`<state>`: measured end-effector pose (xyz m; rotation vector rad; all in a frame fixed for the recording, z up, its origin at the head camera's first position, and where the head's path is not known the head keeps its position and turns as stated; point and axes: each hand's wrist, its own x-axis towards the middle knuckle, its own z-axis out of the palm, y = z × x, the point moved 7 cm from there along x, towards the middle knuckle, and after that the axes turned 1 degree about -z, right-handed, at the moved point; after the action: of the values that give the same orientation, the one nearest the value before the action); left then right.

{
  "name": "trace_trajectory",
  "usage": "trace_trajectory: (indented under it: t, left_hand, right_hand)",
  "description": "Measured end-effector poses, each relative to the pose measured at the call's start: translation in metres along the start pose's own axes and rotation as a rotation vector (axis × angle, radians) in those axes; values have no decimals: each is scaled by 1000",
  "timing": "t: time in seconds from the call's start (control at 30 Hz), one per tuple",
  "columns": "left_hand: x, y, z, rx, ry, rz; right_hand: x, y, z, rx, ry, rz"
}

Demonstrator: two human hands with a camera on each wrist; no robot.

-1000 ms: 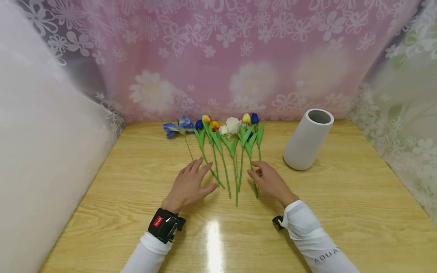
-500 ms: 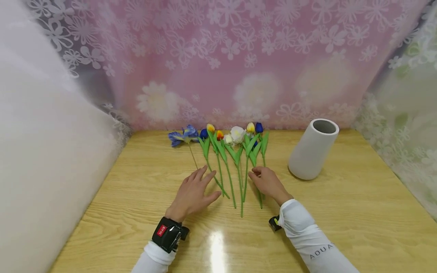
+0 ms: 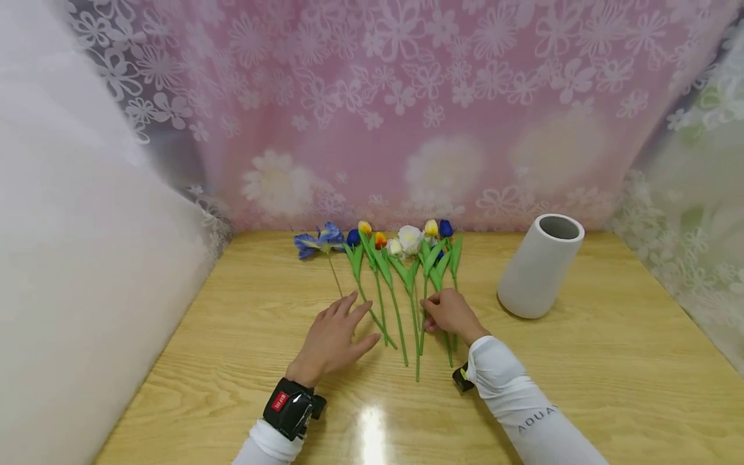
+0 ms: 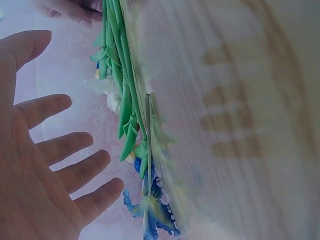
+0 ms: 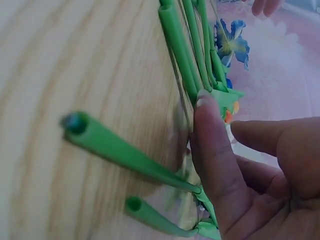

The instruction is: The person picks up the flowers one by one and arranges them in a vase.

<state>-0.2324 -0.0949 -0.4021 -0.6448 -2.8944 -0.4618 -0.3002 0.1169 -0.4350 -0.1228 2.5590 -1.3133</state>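
Note:
Artificial flowers with green stems lie in a row on the wooden table. My right hand is at the stem of a yellow-and-white tulip. In the right wrist view, the thumb meets a green stem, while the index fingertip stands apart from the thumb; no pinch shows. My left hand hovers beside the left stems with spread fingers, palm bare in the left wrist view. Nearest to it are the blue iris, a blue tulip and an orange-red tulip. White flowers lie mid-row.
A white vase with a slanted body stands on the table to the right of the flowers. A pink floral curtain hangs behind the table. White cloth borders the left side.
My right hand has moved slightly left, its fingers coming to the yellow-and-white tulip's stem. My left hand stays spread by the left stems. The head view has tilted up a little.

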Motion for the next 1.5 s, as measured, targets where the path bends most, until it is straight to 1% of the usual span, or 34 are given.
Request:
trace_trajectory:
  t: [0.17, 0.33, 0.5, 0.57, 0.63, 0.8, 1.03, 1.17, 1.27, 1.37, 1.5]
  left_hand:
    - [-1, 4, 6, -5, 3, 19]
    - [1, 8, 8, 0, 16, 41]
    - [4, 13, 7, -5, 25, 48]
    - [5, 15, 7, -11, 26, 50]
    - [7, 16, 8, -23, 22, 49]
    - [12, 18, 9, -63, 7, 35]
    - [24, 26, 10, -98, 5, 38]
    - [32, 34, 8, -127, 13, 70]
    - [39, 40, 5, -163, 13, 94]
    - [46, 45, 2, -191, 10, 97]
    - [57, 49, -4, -204, 20, 102]
  right_hand:
    - [2, 10, -1, 4, 21, 29]
    - [3, 15, -5, -12, 29, 33]
    - [1, 19, -9, 37, 44, 52]
    - [-1, 18, -11, 51, 59, 45]
    - [-3, 16, -13, 77, 69, 30]
    - [-11, 3, -22, 123, 111, -43]
    - [-20, -16, -44, 71, 188, -165]
    - [-25, -24, -57, 76, 239, -222]
    - [-29, -29, -64, 47, 282, -247]
    - [-34, -35, -69, 18, 320, -280]
    - [-37, -46, -77, 11, 372, -330]
